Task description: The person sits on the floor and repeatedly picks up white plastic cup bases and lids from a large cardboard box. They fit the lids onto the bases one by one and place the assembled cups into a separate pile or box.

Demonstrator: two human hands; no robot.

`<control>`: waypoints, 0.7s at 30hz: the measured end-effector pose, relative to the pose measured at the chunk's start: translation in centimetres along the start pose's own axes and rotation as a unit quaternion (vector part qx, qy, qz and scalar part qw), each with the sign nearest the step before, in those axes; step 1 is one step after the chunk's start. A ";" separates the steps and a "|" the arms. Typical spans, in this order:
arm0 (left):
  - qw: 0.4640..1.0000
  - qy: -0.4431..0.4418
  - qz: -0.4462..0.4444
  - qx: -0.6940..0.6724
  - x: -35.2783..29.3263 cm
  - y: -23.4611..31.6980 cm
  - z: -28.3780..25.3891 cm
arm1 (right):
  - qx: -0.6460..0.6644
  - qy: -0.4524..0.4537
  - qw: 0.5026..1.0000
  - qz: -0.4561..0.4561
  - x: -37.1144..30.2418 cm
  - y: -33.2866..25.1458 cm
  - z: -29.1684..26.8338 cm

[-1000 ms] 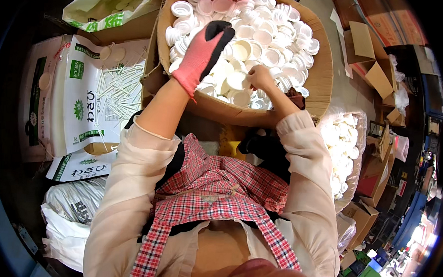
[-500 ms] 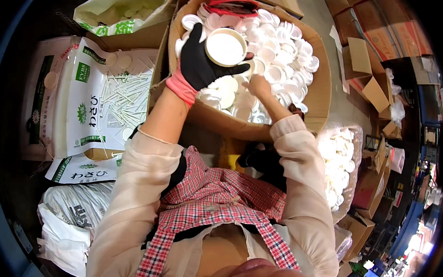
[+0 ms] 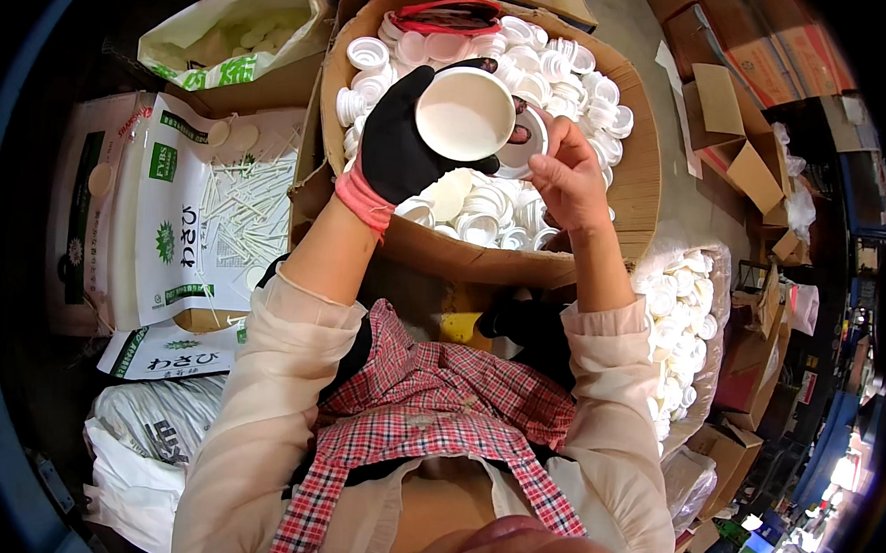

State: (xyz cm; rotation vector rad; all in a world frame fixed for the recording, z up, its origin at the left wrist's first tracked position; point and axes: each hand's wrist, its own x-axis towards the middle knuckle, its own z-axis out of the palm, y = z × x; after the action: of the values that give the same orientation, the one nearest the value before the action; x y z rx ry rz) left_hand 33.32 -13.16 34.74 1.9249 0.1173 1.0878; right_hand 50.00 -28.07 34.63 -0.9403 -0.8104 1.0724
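In a black glove with a pink cuff, my left hand is wrapped round a round cream-white cap, its wide face turned up. My bare right hand pinches a white plastic cap by its edge, close against the right side of the cream one. Dark fingertips of the left glove show between the two caps; whether the caps touch I cannot tell. Both hands are above a cardboard box heaped with loose white caps. A red zipped pouch lies on the heap's far edge.
At left, thin white sticks and a few discs lie on a printed sheet. Behind them stands a white-and-green bag of pale discs. A clear bag of white caps is at right, with open cartons beyond.
My right hand has come up from the heap with a white cap and moved beside the left hand. The cream-white cap has shifted slightly right and nearer.
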 end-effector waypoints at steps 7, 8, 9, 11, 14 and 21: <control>0.957 -0.008 -0.138 -0.255 -1.6 -2.1 1.2 | -0.466 -0.004 0.865 -0.184 -3.3 -3.3 0.8; 0.972 -0.010 -0.122 -0.199 -1.7 -2.2 1.2 | -0.600 -0.019 0.771 -0.213 -3.9 -3.8 1.0; 0.993 -0.060 -0.082 -0.051 -1.7 -2.3 0.8 | -0.639 -0.059 0.731 -0.234 -4.1 -4.0 1.6; 0.995 -0.044 0.012 0.089 -1.5 -2.2 1.0 | -0.686 -0.115 0.685 -0.215 -4.3 -3.3 2.3; 0.974 -0.116 -0.168 -0.098 -0.9 -0.5 0.7 | -0.712 -0.136 0.656 -0.208 -4.4 -2.6 2.2; 0.994 -0.090 -0.020 -0.052 0.0 -1.9 3.5 | -0.578 -0.122 0.789 -0.166 -4.4 -3.4 2.4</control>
State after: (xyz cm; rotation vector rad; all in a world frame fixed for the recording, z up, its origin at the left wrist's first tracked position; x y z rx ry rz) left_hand 36.46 -14.33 32.56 1.9083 -0.0002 0.8725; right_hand 47.81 -32.41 38.27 -1.5860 -1.8678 0.2777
